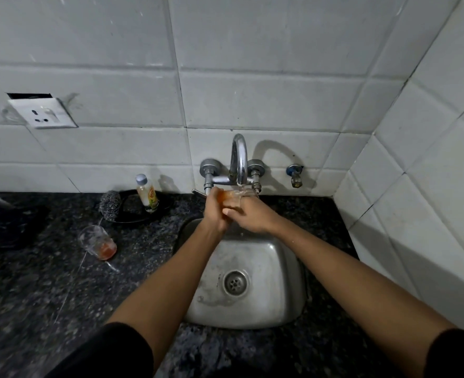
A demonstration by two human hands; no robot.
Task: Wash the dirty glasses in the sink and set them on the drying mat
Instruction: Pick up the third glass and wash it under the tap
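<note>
Both hands hold one small clear glass (235,199) with orange residue under the chrome tap (239,159), and water runs into it. My left hand (215,211) wraps its left side, with fingers over the rim. My right hand (249,215) grips it from the right and below. They sit above the back edge of the steel sink (274,268). A second dirty glass (97,242) with red-orange dregs stands on the dark counter to the left of the sink. A dark mat-like patch (10,222) lies at the far left, blurred.
A black plate (132,211) behind the sink's left corner carries a steel scrubber (110,205) and a small bottle (147,193). A wall socket (43,113) hangs at upper left. A spare valve (295,174) sticks out right of the tap. Tiled walls close in at the back and right.
</note>
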